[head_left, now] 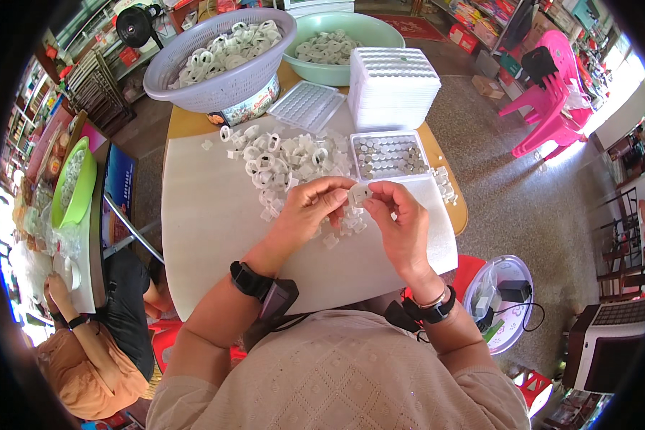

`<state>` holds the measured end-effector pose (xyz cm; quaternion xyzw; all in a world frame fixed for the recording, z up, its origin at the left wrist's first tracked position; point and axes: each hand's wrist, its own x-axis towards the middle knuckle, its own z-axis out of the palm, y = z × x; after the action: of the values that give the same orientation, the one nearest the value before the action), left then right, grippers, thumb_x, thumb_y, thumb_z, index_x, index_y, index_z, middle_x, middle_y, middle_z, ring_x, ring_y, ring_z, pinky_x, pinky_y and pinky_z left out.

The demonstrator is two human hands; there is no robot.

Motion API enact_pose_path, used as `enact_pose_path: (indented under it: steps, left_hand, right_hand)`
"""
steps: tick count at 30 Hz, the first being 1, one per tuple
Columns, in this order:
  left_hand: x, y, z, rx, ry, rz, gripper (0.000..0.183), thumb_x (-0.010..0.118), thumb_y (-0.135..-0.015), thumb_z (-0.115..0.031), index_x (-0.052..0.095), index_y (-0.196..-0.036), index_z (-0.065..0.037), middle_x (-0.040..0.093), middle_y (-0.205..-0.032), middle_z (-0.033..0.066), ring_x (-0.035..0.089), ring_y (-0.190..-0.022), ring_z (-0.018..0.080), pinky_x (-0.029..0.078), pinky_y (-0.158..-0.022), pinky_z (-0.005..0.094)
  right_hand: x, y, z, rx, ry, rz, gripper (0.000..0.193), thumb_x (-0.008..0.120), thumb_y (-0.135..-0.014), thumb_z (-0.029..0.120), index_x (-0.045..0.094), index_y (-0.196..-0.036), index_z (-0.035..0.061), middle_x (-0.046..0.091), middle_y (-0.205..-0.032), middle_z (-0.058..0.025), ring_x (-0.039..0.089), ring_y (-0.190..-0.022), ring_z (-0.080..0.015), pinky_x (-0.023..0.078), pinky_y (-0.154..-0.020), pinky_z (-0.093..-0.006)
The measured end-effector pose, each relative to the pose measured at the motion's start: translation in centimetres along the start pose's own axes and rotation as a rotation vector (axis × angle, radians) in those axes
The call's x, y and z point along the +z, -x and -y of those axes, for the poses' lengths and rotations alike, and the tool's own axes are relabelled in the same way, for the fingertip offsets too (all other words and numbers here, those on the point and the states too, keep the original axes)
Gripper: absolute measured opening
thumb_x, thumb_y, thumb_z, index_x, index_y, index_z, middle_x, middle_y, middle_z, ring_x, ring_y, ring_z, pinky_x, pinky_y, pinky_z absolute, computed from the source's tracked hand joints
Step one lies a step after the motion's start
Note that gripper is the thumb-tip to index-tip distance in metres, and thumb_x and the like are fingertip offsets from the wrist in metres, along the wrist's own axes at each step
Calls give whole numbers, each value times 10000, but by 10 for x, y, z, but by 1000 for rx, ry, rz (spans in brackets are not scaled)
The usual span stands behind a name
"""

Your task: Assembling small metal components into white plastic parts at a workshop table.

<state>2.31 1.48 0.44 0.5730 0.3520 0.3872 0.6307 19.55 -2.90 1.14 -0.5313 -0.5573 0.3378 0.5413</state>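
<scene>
Between the fingertips of both hands, over the near edge of a heap, is a small white plastic part (358, 193) with a dark opening. My left hand (315, 204) pinches it from the left, and my right hand (398, 211) from the right. Spread behind and left of the hands lies a heap of white ring-shaped plastic parts (294, 161). Just beyond my right hand stands a white tray (355, 174) holding rows of small round pieces. A few loose white pieces (445, 185) lie to the tray's right.
A purple basket (158, 75) and a green basin (387, 36), both filled with white parts, stand at the back. Beside them are stacked white trays (394, 89) and a flat tray (307, 106). Another person (107, 344) sits at left; a tub (516, 315) stands right.
</scene>
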Motion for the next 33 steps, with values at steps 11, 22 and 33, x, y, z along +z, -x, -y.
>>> enact_pose_path:
  steps: [11, 22, 33]
  left_hand:
    - [5, 1, -6, 29, -105, -25, 202, 652, -862, -42, 619, -1061, -36, 550, -726, -16, 531, -589, 48, 405, -495, 201]
    - [0, 2, -2, 64, -77, -90, 144, 618, -856, -8, 612, -997, -38, 607, -724, 3, 507, -575, 28, 351, -479, 188]
    - [-16, 1, -10, 65, 51, -308, 189, 536, -957, -170, 615, -1047, -24, 553, -706, -2, 492, -565, 60, 404, -497, 206]
  right_hand:
    - [14, 2, -6, -70, 169, 49, 187, 527, -873, -7, 548, -1057, 22, 627, -713, -163, 646, -638, -296, 496, -586, -350]
    - [21, -4, 0, -4, 113, 102, 144, 546, -860, -8, 540, -1000, 25, 610, -666, -130, 621, -588, -241, 476, -559, -320]
    - [-12, -76, 47, -100, 316, 418, 153, 604, -857, 73, 570, -990, 6, 623, -710, -36, 577, -626, -82, 451, -567, -233]
